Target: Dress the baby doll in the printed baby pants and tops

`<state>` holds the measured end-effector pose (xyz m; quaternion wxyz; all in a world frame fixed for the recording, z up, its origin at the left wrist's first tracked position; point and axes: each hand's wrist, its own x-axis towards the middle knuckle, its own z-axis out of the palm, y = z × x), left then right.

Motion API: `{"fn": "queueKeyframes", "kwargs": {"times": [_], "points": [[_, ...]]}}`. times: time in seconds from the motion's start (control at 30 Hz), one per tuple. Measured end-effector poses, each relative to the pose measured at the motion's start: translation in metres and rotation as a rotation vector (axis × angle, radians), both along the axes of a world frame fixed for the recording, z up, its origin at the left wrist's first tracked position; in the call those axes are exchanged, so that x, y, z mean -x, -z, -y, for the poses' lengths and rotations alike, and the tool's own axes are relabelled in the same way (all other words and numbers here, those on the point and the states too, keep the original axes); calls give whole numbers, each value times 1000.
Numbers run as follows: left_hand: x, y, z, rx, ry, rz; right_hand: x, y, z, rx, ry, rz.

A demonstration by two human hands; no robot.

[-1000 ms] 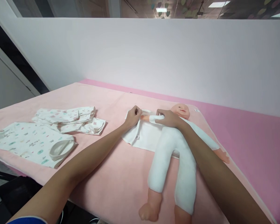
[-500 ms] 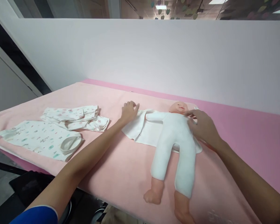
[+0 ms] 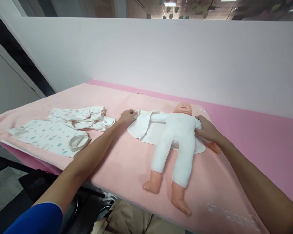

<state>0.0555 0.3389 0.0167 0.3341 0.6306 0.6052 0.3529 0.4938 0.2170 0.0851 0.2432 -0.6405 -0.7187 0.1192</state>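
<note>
A baby doll (image 3: 177, 130) with a white cloth body lies on its back on a spread white baby shirt (image 3: 150, 134). Its arm on the left side runs into the shirt's sleeve, and that doll hand is hidden. My left hand (image 3: 128, 116) is closed at the outer end of this sleeve, fingertips pinching the fabric. On the other side, my right hand (image 3: 207, 129) wraps round the doll's other arm near the shoulder. The doll's bare hand (image 3: 215, 148) sticks out below my right wrist.
Folded patterned baby clothes (image 3: 80, 116) and a printed garment with a pale band (image 3: 48, 138) lie at the left. A pink blanket (image 3: 117, 169) covers the table. A white wall (image 3: 146, 58) rises behind; a dark chair (image 3: 34, 185) stands at lower left.
My left hand has moved slightly left and closed on the sleeve's end. My right hand has gone from beside the doll's head and shoulder to gripping its arm. The view has shifted a little.
</note>
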Motion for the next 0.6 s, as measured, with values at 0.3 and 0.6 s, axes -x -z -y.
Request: {"fn": "queueKeyframes", "kwargs": {"times": [0.3,0.6], "points": [[4,0,0,-8,24,8,29,-5,-8,79,63,-131],[5,0,4,10,30,115,27,13,-25,163,276,-195]]}}
